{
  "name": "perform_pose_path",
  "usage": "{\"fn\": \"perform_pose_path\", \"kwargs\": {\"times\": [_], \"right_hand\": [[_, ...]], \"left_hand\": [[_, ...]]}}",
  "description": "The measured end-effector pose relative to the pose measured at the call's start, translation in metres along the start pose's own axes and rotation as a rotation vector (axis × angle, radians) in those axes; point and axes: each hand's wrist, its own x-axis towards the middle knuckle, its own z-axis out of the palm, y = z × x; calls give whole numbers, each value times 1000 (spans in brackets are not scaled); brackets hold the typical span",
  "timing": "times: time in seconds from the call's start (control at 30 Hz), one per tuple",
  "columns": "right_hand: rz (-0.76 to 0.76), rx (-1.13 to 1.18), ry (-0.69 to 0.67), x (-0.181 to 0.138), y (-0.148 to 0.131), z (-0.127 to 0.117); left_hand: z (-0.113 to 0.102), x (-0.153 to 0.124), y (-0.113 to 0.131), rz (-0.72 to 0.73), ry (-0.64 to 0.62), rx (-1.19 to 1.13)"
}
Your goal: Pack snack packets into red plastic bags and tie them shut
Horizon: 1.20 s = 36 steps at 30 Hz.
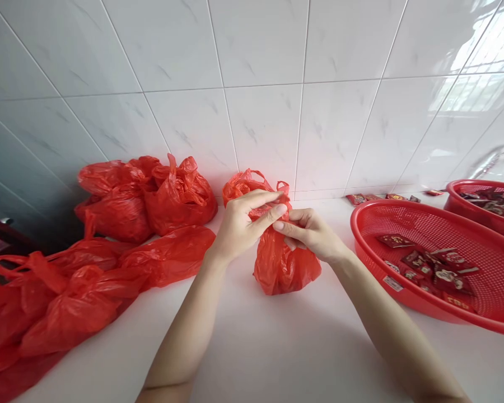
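Red plastic bags (180, 204) heaped at left | left hand (246, 224) part-curled, thumb and fingers pinching gathered top | small red bag (288, 266) just below both hands | right hand (313, 232) nearly closed, pinching same bag | red basket (493, 257) with packets (453, 277)

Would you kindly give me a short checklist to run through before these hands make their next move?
1. Left hand pinching the gathered top of the red plastic bag: ok.
2. Right hand gripping the same bag near its top: ok.
3. Bag's top knotted: cannot tell; the fingers cover it.
4. Held bag apart from the nearer perforated red plastic basket: ok, white surface shows between them.
5. Held bag apart from the red bag behind: cannot tell; the hands block the view.
6. All small red packets inside baskets: not ok; some loose packets lie by the tiled wall.
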Motion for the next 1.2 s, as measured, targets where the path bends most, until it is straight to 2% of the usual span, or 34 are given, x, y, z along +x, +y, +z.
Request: {"fn": "perform_pose_path", "kwargs": {"times": [0.17, 0.3, 0.4, 0.5, 0.6, 0.73, 0.93, 1.0, 1.1, 1.2], "right_hand": [[67, 93, 166, 4, 2, -5], [95, 180, 251, 7, 3, -8], [104, 222, 291, 7, 1, -10], [111, 224, 269, 7, -1, -12], [113, 214, 226, 6, -3, -15], [106, 192, 168, 4, -5, -17], [74, 73, 88, -2, -12, -16], [52, 0, 55, -5, -16, -16], [-16, -128, 31, -8, -20, -16], [-83, -268, 95, -10, -22, -17]], "left_hand": [[-6, 2, -8, -123, -41, 47], [-7, 1, -6, -69, -31, 43], [-5, 0, 0, -13, -109, 59], [-4, -1, 4, -18, -252, 87], [-2, -1, 4, -70, -333, 84], [1, -1, 4, -138, -345, 37], [3, 1, -2, -146, -190, 35], [5, 2, -7, -156, -238, -57], [8, 2, -15, -221, -374, -252], [13, 2, -20, -296, -408, -280]]}}
